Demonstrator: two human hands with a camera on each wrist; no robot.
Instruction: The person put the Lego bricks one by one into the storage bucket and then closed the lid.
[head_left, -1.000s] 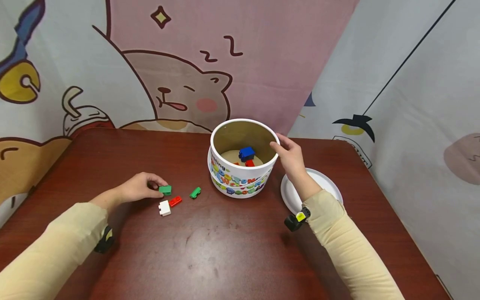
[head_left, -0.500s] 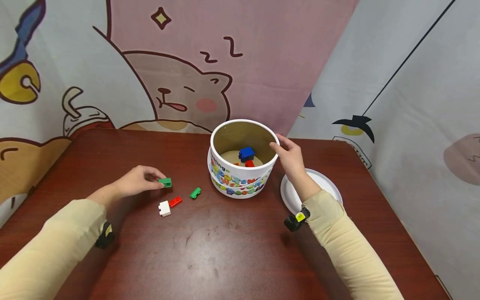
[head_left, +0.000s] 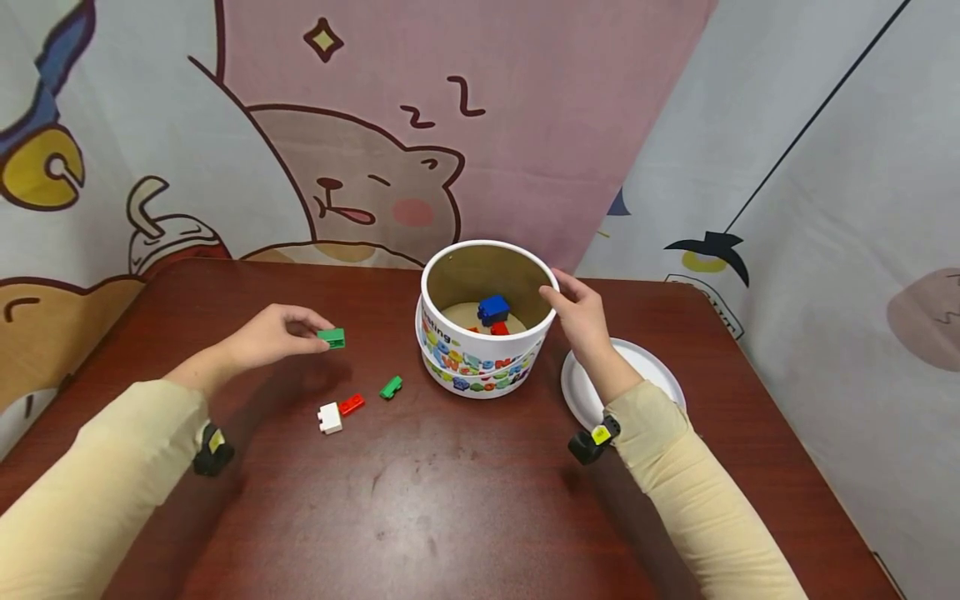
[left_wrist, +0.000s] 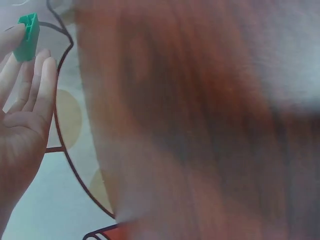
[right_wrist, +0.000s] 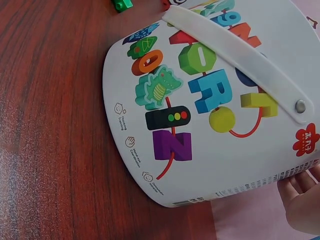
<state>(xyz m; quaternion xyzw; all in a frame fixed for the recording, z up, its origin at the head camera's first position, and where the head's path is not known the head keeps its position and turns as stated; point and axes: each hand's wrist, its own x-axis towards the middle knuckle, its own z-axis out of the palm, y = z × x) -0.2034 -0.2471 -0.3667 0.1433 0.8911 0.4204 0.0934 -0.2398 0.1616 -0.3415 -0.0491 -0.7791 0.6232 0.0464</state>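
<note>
My left hand (head_left: 273, 337) pinches a green toy brick (head_left: 332, 338) between thumb and fingertips, held up over the left part of the table. In the left wrist view the same green brick (left_wrist: 28, 37) shows by the thumb. My right hand (head_left: 581, 312) grips the right rim of a white printed bucket (head_left: 480, 362), thumb at the inside edge. Inside the bucket lie a blue brick (head_left: 492, 309) and red pieces (head_left: 499, 329), partly hidden by the front rim. Below my left hand lie a white brick (head_left: 329, 418), a red brick (head_left: 352, 404) and a second green brick (head_left: 391, 387).
A white lid-like disc (head_left: 648, 367) lies on the table right of the bucket, partly under my right forearm. The bucket's white handle (right_wrist: 240, 55) hangs down its side. A cloth with cartoon prints (head_left: 360, 179) stands behind the brown table (head_left: 465, 500).
My left hand has lifted the green brick off the table and moved it upward, away from the white and red bricks. The right hand stays on the bucket rim.
</note>
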